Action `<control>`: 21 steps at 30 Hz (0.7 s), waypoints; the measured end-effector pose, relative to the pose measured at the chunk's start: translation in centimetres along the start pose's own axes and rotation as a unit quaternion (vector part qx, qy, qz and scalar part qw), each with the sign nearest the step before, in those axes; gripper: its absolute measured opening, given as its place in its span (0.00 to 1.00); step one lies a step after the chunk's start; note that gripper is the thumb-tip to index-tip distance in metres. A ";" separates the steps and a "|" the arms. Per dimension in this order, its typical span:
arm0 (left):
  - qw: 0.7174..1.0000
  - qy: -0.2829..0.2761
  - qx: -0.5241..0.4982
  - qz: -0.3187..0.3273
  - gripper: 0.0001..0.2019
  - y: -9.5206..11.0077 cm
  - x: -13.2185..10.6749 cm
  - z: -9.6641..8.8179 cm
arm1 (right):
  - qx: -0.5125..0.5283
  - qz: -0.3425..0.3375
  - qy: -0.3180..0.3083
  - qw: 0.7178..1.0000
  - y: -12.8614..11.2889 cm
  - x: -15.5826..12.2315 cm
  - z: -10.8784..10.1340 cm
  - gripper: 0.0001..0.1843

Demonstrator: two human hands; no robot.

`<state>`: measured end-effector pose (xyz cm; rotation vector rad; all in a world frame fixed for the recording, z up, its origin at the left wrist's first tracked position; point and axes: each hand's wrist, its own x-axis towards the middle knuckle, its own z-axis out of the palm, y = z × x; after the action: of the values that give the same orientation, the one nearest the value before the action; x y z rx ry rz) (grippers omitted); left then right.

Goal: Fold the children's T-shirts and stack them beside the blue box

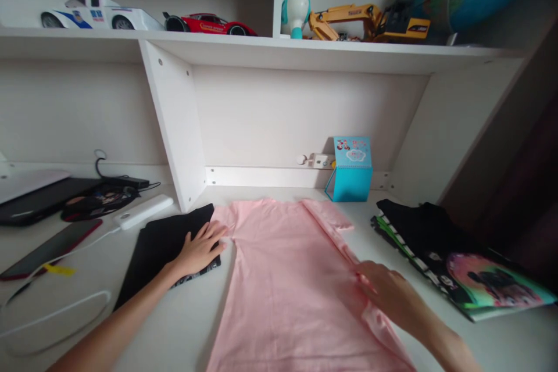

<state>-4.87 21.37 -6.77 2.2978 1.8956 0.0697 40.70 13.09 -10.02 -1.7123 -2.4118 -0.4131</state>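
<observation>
A pink T-shirt (288,279) lies spread on the white desk, its right side turned inward in a long narrow strip with the sleeve sticking out at the top right. My left hand (201,249) rests flat with fingers spread, across the T-shirt's left sleeve and the edge of a folded black garment (161,244). At the right edge of the T-shirt, my right hand (383,285) has its fingers curled on the turned-in strip; its fingertips are partly hidden and slightly blurred.
A stack of folded dark clothes (440,244) lies at the right. Behind the T-shirt stands a blue desk calendar (353,180). A phone (47,250), white cable (65,314), white power strip (146,212) and laptop (43,197) occupy the left. Toys line the shelf (218,42) above.
</observation>
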 end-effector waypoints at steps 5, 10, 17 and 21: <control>0.997 -0.064 -0.013 -0.044 0.29 -2.8 -1.0 -2.9 | 0.022 0.047 -0.035 0.998 5.5 -1.1 -0.2 0.16; 0.999 0.030 0.011 0.027 0.26 1.8 3.1 -2.9 | 0.078 0.131 -0.107 0.982 3.6 7.7 -2.7 0.16; 0.998 0.047 0.014 0.042 0.26 7.0 7.8 1.6 | 0.051 0.267 -0.075 0.959 0.8 16.6 2.0 0.19; 0.998 0.050 0.011 0.044 0.27 6.3 8.2 2.3 | 0.036 0.305 -0.040 0.951 2.0 15.8 2.7 0.16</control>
<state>3.13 28.06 -8.60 2.4345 1.8478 0.1782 37.43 28.72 -7.86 -2.3358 -1.7675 -0.1649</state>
